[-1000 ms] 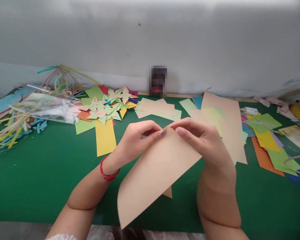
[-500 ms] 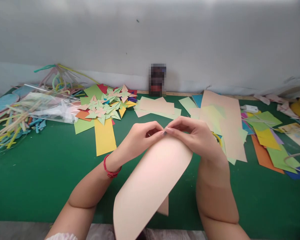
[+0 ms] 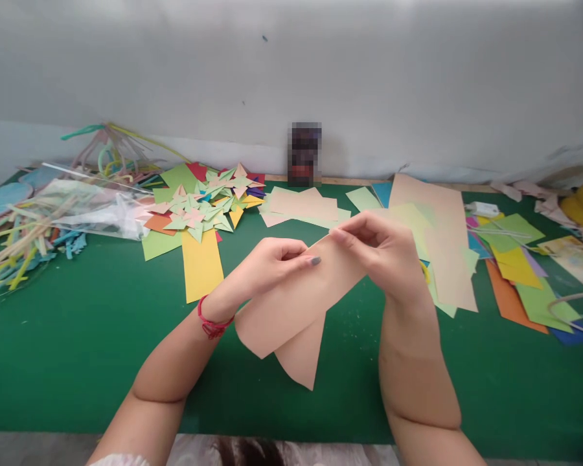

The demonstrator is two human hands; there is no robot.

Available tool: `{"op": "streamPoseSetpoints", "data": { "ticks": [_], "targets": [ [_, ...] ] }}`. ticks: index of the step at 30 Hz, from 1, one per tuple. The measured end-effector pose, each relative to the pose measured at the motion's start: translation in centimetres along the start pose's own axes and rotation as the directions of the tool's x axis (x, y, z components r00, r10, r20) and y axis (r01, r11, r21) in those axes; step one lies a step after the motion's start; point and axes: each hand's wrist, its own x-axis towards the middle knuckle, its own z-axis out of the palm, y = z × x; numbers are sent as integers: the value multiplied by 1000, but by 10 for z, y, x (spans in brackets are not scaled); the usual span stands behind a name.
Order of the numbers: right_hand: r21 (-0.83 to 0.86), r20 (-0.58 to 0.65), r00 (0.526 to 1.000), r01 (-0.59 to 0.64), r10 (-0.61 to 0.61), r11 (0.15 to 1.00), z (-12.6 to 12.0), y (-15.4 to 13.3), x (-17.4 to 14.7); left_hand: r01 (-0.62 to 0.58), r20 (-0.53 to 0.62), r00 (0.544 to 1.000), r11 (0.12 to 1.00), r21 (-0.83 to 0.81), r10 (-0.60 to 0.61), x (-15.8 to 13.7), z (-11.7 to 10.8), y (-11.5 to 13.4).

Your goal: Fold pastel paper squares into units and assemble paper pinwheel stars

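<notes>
A pale peach sheet of paper (image 3: 291, 304) is held up over the green table, with a second peach flap or strip (image 3: 304, 353) hanging below it at an angle; whether they are one piece I cannot tell. My left hand (image 3: 282, 259) pinches the upper left edge, its thumb lying on the near face. At the upper right corner, my right hand (image 3: 379, 249) grips the same paper between thumb and fingers. The fingers behind the sheet are partly hidden.
Folded paper stars (image 3: 194, 210) lie at the back left on coloured sheets, beside a yellow strip (image 3: 203, 265). Farther left are pipe cleaners (image 3: 34, 239) and a clear plastic bag (image 3: 102, 207). Large peach paper (image 3: 449, 252), coloured sheets (image 3: 517, 265) and a white plug (image 3: 483, 209) lie right.
The hands have moved apart along the paper's top edge, the right one slightly up. The sheet's lower end has swung up and left, exposing more of the flap beneath.
</notes>
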Motion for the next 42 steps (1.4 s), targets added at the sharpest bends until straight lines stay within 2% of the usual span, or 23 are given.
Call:
{"op": "streamPoseSetpoints", "data": {
  "ticks": [6, 13, 18, 22, 25, 27, 31, 33, 35, 38, 40, 42],
  "targets": [
    [-22, -31, 1000, -4, 3, 1000, -4, 11, 2, 26, 12, 1000, 999, 30, -26, 2, -2, -5],
    [-38, -157, 985, -73, 66, 997, -16, 31, 6, 2, 102, 995, 987, 158, -19, 2, -19, -12],
    [36, -78, 984, -157, 160, 987, -15, 36, 8, -84, 204, 978, 986, 146, 53, -2, -30, -14],
    [72, 21, 964, -266, 265, 961, -12, 41, 11, -163, 224, 967, 968, 191, 119, -10, -23, -10],
    [95, 20, 923, -383, 383, 919, -9, 45, 15, -141, 193, 978, 938, 318, 82, -17, -11, -6],
    [130, 5, 875, -480, 484, 868, -8, 47, 18, -121, 196, 980, 915, 384, 47, -22, -6, -3],
    [233, -16, 785, -600, 620, 765, -10, 53, 22, -112, 212, 977, 878, 466, 12, -24, -12, 0],
    [313, -44, 767, -597, 640, 738, -14, 61, 25, -90, 126, 992, 867, 491, 32, -22, -23, -1],
    [401, -52, 744, -595, 666, 697, -18, 71, 26, -46, -26, 997, 868, 494, 68, -18, -36, -6],
    [491, -32, 694, -616, 720, 616, -22, 92, 26, -19, -143, 986, 908, 419, 87, -9, -48, -24],
    [504, -9, 676, -633, 736, 588, -22, 107, 23, -47, -119, 989, 957, 286, 84, -2, -47, -41],
    [489, 80, 655, -683, 752, 543, -17, 120, 17, -38, -62, 997, 994, 100, 45, 6, -39, -59]
  ]
}}
